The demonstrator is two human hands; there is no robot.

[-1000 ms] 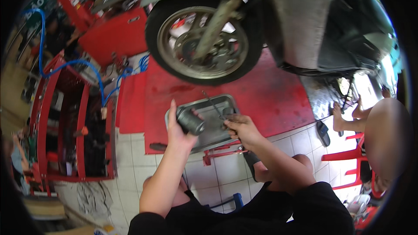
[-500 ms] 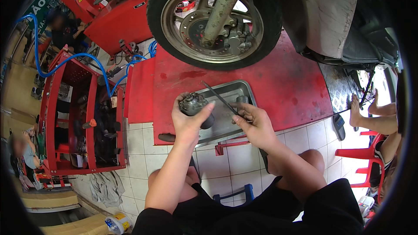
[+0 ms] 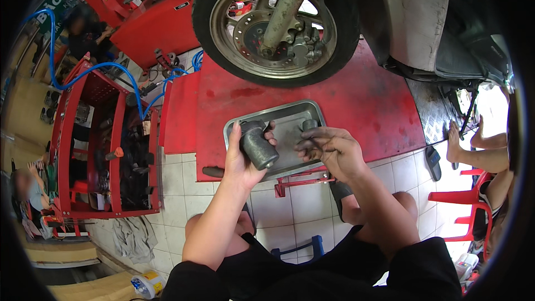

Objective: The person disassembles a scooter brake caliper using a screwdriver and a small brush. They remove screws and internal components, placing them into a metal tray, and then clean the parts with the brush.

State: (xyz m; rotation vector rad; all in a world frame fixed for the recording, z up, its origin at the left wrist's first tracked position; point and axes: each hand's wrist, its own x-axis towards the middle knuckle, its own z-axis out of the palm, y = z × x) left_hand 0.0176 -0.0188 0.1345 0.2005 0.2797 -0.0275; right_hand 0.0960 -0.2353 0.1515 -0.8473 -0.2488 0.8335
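My left hand (image 3: pixel 243 159) grips a dark grey cylindrical motor (image 3: pixel 259 146), its rounded end with a small pale tip tilted down toward me. The thumb lies along one side and the fingertips show on the other. To the right of it, my right hand (image 3: pixel 337 149) is closed with the fingers curled together; whatever they hold is hidden. Both hands are above a shallow metal tray (image 3: pixel 281 108) on the red platform (image 3: pixel 373 106). A small grey cylindrical part (image 3: pixel 309 125) stands in the tray, close to my right fingers.
A motorbike's front wheel (image 3: pixel 278 75) stands on the platform beyond the tray. At left is a red tool cart (image 3: pixel 117 134) with a blue air hose (image 3: pixel 97 67) above it. A red chair (image 3: pixel 454 196) and a person's bare legs (image 3: pixel 479 147) are at right.
The motor has turned in my left hand, from its ridged end facing up to its smooth body and tip showing. The dark rod-shaped tool in my right hand no longer shows.
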